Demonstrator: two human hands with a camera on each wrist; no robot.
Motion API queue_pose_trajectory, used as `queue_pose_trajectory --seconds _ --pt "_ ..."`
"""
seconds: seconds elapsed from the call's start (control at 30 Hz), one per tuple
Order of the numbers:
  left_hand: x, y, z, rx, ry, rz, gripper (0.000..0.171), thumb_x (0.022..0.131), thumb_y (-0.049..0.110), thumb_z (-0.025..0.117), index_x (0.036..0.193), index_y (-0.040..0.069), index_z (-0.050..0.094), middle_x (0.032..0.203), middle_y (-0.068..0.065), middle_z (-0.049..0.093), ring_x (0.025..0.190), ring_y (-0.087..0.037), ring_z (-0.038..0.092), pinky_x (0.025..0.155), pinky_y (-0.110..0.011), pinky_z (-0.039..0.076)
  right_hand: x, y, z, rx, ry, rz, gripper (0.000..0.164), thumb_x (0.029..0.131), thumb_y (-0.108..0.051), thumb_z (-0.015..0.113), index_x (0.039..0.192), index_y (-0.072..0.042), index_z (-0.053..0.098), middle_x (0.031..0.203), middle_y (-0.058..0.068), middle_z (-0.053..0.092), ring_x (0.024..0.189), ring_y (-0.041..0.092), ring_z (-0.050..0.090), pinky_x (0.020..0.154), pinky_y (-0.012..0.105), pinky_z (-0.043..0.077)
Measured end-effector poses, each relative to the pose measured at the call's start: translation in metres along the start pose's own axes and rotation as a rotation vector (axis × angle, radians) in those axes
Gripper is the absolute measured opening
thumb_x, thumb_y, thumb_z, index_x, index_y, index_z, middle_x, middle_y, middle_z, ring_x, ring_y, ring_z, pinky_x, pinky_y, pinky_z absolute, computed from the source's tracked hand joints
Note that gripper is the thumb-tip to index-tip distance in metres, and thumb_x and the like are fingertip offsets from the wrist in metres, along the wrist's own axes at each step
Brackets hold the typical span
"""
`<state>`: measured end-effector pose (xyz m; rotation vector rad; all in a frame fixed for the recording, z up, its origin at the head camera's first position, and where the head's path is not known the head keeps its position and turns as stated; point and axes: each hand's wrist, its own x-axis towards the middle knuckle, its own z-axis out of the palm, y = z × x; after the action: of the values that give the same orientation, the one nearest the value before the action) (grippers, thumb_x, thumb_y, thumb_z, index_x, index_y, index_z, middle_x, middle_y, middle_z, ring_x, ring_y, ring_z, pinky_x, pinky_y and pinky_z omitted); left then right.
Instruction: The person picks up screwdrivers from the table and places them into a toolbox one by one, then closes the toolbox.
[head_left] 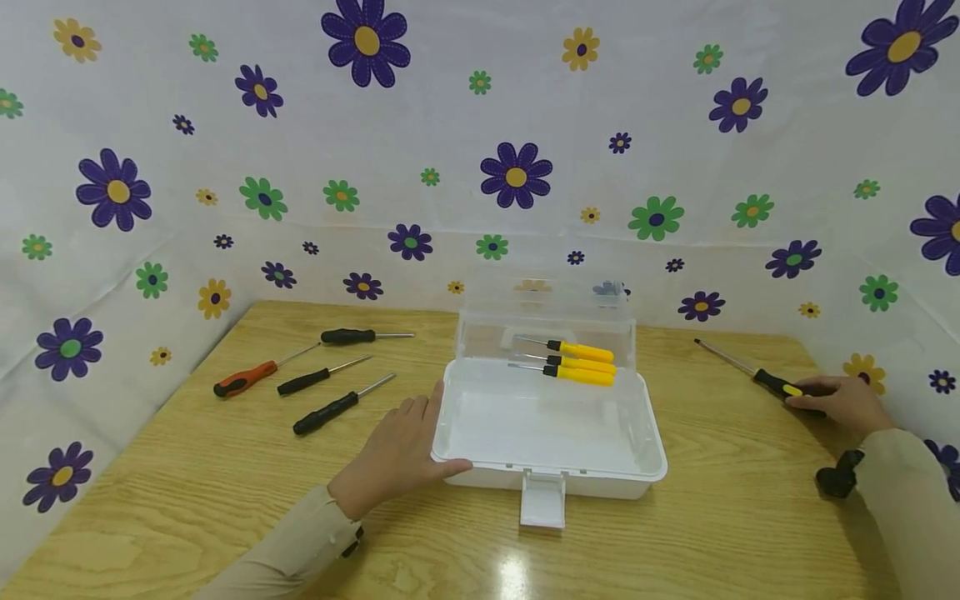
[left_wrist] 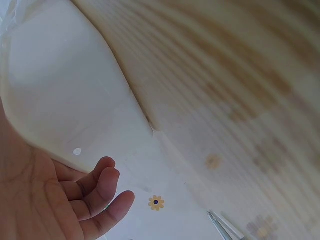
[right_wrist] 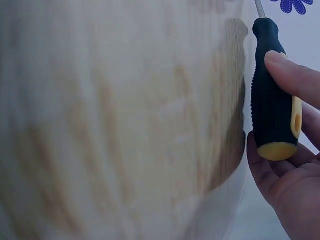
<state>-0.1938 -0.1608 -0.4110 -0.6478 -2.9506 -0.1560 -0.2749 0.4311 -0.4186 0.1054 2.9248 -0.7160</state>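
My left hand (head_left: 401, 454) rests against the front left corner of a white plastic toolbox (head_left: 551, 482). Its thumb lies on the front rim, and the fingers reach along the left wall; in the left wrist view several fingers (left_wrist: 107, 192) hang loosely bent beside the box. At the far right, my right hand (head_left: 851, 404) pinches the black-and-yellow handle of a large screwdriver (head_left: 771, 383) between thumb and fingers. The blade points back and left. In the right wrist view the handle (right_wrist: 272, 90) is seen from its yellow end, with the thumb on its side.
The box's clear lid (head_left: 495, 337) stands open at the back. Three yellow-handled screwdrivers (head_left: 585, 377) lie by the hinge side. Left of the box are an orange-and-black screwdriver (head_left: 247, 379) and three black-handled ones (head_left: 326, 414). A flowered cloth (head_left: 450, 125) hangs behind the table.
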Motion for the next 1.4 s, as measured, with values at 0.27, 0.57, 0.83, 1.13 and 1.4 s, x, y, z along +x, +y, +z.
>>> queue_pose_trajectory --seconds 0.27,0.57,0.83,1.13,1.4 --pt "0.001 0.000 0.002 -0.006 -0.008 -0.007 0.112 0.074 0.074 0.055 0.145 -0.007 0.024 0.122 -0.023 0.057 0.108 -0.033 0.057 0.088 -0.044 0.049 0.002 0.001 0.001 -0.027 0.005 -0.044 0.077 0.081 -0.050 0.067 0.123 0.012 0.051 0.123 0.041 0.047 0.107 0.054 0.046 0.085 0.058 0.041" --pt "0.000 0.001 -0.001 -0.011 -0.012 -0.011 0.112 0.074 0.073 0.056 0.145 -0.007 0.024 0.122 -0.023 0.056 0.108 -0.034 0.057 0.088 -0.045 0.049 0.009 0.001 0.001 -0.076 -0.004 -0.058 0.082 0.076 -0.057 0.069 0.119 0.013 0.055 0.118 0.040 0.052 0.103 0.052 0.049 0.083 0.059 0.042" --pt "0.000 0.000 0.000 -0.006 -0.005 -0.005 0.112 0.074 0.073 0.056 0.145 -0.007 0.024 0.121 -0.023 0.057 0.107 -0.033 0.057 0.087 -0.044 0.049 0.011 0.002 0.003 -0.068 0.004 -0.029 0.082 0.077 -0.056 0.068 0.119 0.012 0.055 0.120 0.039 0.050 0.106 0.053 0.047 0.087 0.061 0.039" --pt "0.000 -0.001 0.002 -0.010 0.008 0.005 0.112 0.074 0.073 0.055 0.145 -0.008 0.024 0.120 -0.023 0.057 0.106 -0.033 0.057 0.086 -0.044 0.050 0.007 0.001 0.005 0.024 0.023 0.043 0.087 0.078 -0.061 0.064 0.127 0.010 0.049 0.131 0.041 0.039 0.114 0.054 0.040 0.091 0.062 0.035" --pt "0.001 -0.001 0.002 -0.016 -0.003 -0.013 0.113 0.074 0.074 0.056 0.146 -0.007 0.023 0.121 -0.022 0.057 0.108 -0.033 0.056 0.088 -0.045 0.049 0.005 -0.005 0.006 0.071 0.086 0.030 0.080 0.082 -0.060 0.061 0.127 0.006 0.053 0.128 0.039 0.045 0.105 0.045 0.045 0.079 0.049 0.041"
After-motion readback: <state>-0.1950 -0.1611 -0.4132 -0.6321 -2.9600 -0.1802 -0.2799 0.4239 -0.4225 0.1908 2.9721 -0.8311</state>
